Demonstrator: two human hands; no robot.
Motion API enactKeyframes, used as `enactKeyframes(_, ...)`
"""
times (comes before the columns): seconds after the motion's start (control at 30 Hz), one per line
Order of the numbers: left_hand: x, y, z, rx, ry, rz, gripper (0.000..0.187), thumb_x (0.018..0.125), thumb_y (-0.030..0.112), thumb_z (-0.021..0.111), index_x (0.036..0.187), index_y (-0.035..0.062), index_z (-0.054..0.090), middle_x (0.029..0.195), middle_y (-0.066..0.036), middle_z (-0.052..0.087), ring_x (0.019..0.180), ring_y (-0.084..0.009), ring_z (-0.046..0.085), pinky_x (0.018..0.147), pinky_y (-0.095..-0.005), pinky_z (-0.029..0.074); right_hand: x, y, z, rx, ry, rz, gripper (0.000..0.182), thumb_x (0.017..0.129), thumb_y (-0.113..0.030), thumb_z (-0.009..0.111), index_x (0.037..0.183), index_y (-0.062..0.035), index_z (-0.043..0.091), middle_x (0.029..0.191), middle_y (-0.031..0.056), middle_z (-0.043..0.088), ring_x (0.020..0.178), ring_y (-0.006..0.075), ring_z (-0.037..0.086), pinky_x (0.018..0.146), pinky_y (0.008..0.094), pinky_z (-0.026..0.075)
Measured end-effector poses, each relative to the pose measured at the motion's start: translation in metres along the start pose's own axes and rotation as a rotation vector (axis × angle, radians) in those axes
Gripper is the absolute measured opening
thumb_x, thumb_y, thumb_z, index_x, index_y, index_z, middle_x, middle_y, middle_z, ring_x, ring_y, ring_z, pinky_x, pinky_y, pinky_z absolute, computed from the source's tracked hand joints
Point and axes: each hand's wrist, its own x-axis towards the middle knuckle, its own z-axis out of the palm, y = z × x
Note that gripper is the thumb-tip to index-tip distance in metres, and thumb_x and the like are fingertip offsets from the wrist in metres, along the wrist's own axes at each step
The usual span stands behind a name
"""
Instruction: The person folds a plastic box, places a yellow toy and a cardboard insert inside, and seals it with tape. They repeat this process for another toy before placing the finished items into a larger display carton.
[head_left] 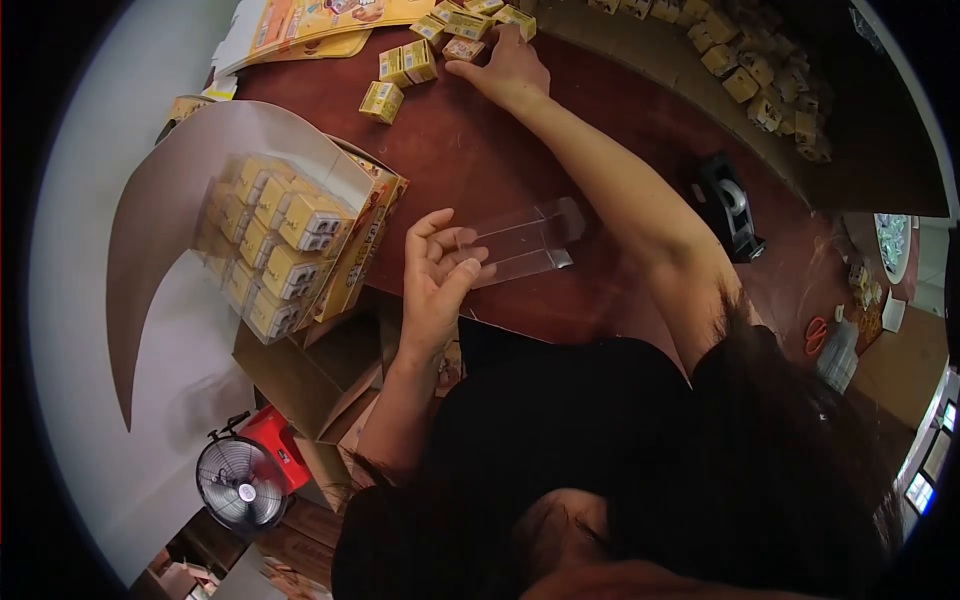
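Observation:
My left hand (440, 275) is closed on one end of a clear plastic box (525, 243), its thumb over the near edge. The box is see-through and lies slanted above the dark red table. At the far side of the table, my right hand (508, 75) reaches in among small yellow boxes (408, 63). Its thumb is spread from its bent fingers, right beside one small box (463, 49) with a more orange face. Another small yellow box (381, 102) stands apart, nearer to me. Part of the right fingertips is hidden behind the hand.
To the left stands a display carton (365, 245) with rows of small packs (285, 225) behind clear film. A black tape dispenser (730, 208) sits on the table at right, with orange scissors (816, 335) farther off. Printed yellow sheets (320, 25) lie at the back; a fan (242, 484) stands lower left.

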Motion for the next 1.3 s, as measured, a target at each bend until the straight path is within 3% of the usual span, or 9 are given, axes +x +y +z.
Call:
enactKeyframes(0.07, -0.004, 0.001, -0.002, -0.014, 0.025, -0.051, 0.061, 0.088, -0.003, 0.056, 0.145, 0.0014, 0.036, 0.129, -0.012, 0.047, 0.111, -0.0189, 0.055, 0.096, -0.04, 0.057, 0.0, 0.01, 0.001, 0.052, -0.012, -0.082, 0.074, 0.078, -0.054, 0.077, 0.13, -0.0075, 0.054, 0.132, 0.0173, 0.059, 0.117, 0.0347, 0.061, 0.093, 0.0448, 0.054)
enactKeyframes(0.2, -0.007, -0.009, -0.019, 0.018, 0.051, -0.051, 0.062, 0.09, -0.005, 0.05, 0.149, 0.0014, 0.035, 0.131, -0.012, 0.049, 0.117, -0.0191, 0.056, 0.098, -0.0421, 0.056, -0.041, 0.011, -0.046, 0.172, 0.006, -0.357, 0.057, 0.078, -0.039, 0.078, 0.122, -0.0082, 0.062, 0.12, 0.0161, 0.063, 0.104, 0.0336, 0.066, 0.088, 0.0425, 0.056)
enactKeyframes(0.43, 0.001, -0.015, 0.008, 0.077, 0.038, 0.011, 0.055, 0.095, -0.002, 0.052, 0.147, -0.0026, 0.036, 0.143, -0.016, 0.045, 0.128, -0.0245, 0.052, 0.1, -0.0439, 0.055, -0.117, -0.004, -0.135, 0.08, -0.247, -0.408, 0.04, 0.081, -0.028, 0.075, 0.113, -0.0052, 0.068, 0.113, 0.0153, 0.062, 0.098, 0.0306, 0.067, 0.085, 0.0384, 0.057)
enactKeyframes(0.5, 0.004, -0.013, 0.016, 0.084, 0.017, 0.028, 0.054, 0.096, 0.0, 0.053, 0.147, -0.0032, 0.035, 0.145, -0.018, 0.045, 0.13, -0.027, 0.051, 0.1, -0.044, 0.055, -0.121, -0.006, -0.145, 0.124, -0.369, -0.468, 0.035, 0.085, -0.024, 0.077, 0.114, -0.0069, 0.068, 0.11, 0.0081, 0.062, 0.098, 0.0216, 0.065, 0.086, 0.0322, 0.054)
enactKeyframes(0.7, 0.004, -0.004, 0.013, -0.031, -0.03, -0.066, 0.054, 0.099, 0.007, 0.056, 0.147, -0.0056, 0.034, 0.145, -0.025, 0.045, 0.128, -0.0339, 0.056, 0.099, -0.0425, 0.056, -0.113, 0.008, -0.177, 0.5, -0.851, -0.248, 0.044, 0.09, -0.026, 0.077, 0.127, -0.009, 0.062, 0.115, 0.0044, 0.063, 0.105, 0.0142, 0.063, 0.089, 0.0325, 0.053)
enactKeyframes(0.8, 0.003, 0.0, 0.009, -0.049, -0.101, -0.061, 0.055, 0.099, 0.009, 0.056, 0.147, -0.0064, 0.033, 0.144, -0.027, 0.046, 0.126, -0.035, 0.058, 0.096, -0.0413, 0.057, -0.11, 0.016, -0.181, 0.436, -0.702, -0.389, 0.047, 0.088, -0.02, 0.079, 0.129, -0.0068, 0.059, 0.115, 0.0059, 0.065, 0.102, 0.0145, 0.063, 0.087, 0.0306, 0.053)
enactKeyframes(0.9, 0.004, 0.006, 0.008, -0.016, -0.161, -0.044, 0.057, 0.099, 0.01, 0.057, 0.148, -0.0075, 0.032, 0.143, -0.027, 0.047, 0.125, -0.0349, 0.059, 0.095, -0.0409, 0.058, -0.11, 0.0, -0.201, 0.174, -0.689, -0.316, 0.043, 0.086, -0.018, 0.081, 0.12, -0.0037, 0.061, 0.11, 0.0053, 0.068, 0.098, 0.0141, 0.064, 0.085, 0.0283, 0.054)
enactKeyframes(1.2, 0.011, 0.014, 0.019, -0.046, -0.291, -0.083, 0.066, 0.095, 0.013, 0.067, 0.148, -0.007, 0.032, 0.144, -0.024, 0.047, 0.127, -0.0324, 0.056, 0.098, -0.0442, 0.056, -0.112, -0.004, -0.206, 0.377, -0.825, -0.299, 0.037, 0.082, -0.02, 0.083, 0.111, -0.0028, 0.067, 0.098, 0.0034, 0.071, 0.088, 0.0144, 0.067, 0.08, 0.0297, 0.054)
enactKeyframes(1.3, 0.017, 0.007, 0.025, -0.047, -0.32, -0.011, 0.066, 0.096, 0.015, 0.067, 0.147, -0.0079, 0.033, 0.137, -0.02, 0.055, 0.122, -0.0285, 0.061, 0.094, -0.0397, 0.058, -0.115, -0.011, -0.215, 0.213, -0.786, -0.291, 0.031, 0.084, -0.023, 0.081, 0.105, -0.0026, 0.071, 0.097, 0.0037, 0.071, 0.086, 0.0172, 0.069, 0.08, 0.0296, 0.054)
